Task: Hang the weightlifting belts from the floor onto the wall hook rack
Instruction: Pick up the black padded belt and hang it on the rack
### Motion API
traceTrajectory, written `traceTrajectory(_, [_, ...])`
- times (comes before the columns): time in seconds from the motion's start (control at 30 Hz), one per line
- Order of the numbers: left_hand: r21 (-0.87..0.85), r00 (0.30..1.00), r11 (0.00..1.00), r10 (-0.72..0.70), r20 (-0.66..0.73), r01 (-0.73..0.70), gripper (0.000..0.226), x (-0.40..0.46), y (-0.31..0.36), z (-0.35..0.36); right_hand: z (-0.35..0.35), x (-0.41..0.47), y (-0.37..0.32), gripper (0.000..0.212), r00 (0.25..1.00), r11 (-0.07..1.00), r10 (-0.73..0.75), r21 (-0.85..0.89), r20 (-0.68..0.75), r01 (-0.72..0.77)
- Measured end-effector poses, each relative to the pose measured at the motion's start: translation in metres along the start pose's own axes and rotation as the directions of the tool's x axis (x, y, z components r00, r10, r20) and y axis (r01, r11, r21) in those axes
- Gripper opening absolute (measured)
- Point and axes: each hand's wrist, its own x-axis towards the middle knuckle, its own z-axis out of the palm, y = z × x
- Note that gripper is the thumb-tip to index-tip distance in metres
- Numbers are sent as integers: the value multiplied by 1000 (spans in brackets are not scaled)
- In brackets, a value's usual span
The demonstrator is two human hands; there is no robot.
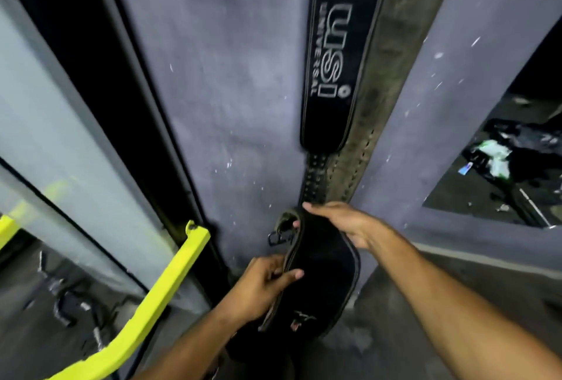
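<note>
Both hands are holding a black belt (322, 270) in front of the grey wall (219, 81). The left hand (267, 282) is gripping the belt's folded left edge, thumb on its face and fingers curled behind. The right hand (343, 224) is lying across the belt's upper end, fingers closed over it just beside its metal buckle (278, 238). Just above this belt, two others are hanging flat against the wall: a black USI belt (337, 54) and, touching its right side, a worn olive belt (392, 69). Left of the held belt, a yellow bar (170, 282) is slanting down. No containers are showing.
</note>
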Motion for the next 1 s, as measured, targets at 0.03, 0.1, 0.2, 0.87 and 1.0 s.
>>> traceTrajectory(0.03, [12,1000,1000,8,0,-8,13,-2,5,-3,4,-6,-6,55,998,998,-44,-35,-54,42])
traceTrajectory(0.1, [-122,999,992,37,-17,-39,20,-6,26,-11,13,-29,-15,39,979,984,-172,-57,-109,167])
traceTrajectory(0.2, [-572,993,817,-112,-37,71,57,5,67,-23,32,-61,-21,34,919,902,-392,-207,-28,379])
traceTrajectory(0.87, [-199,849,835,462,-254,-514,31,3,230,-12,59,-177,-145,40,616,665,-724,-75,-310,743])
traceTrajectory(1.0, [-94,853,859,476,-213,-503,26,-2,242,-5,62,-192,-178,14,409,534,-805,-224,-429,816])
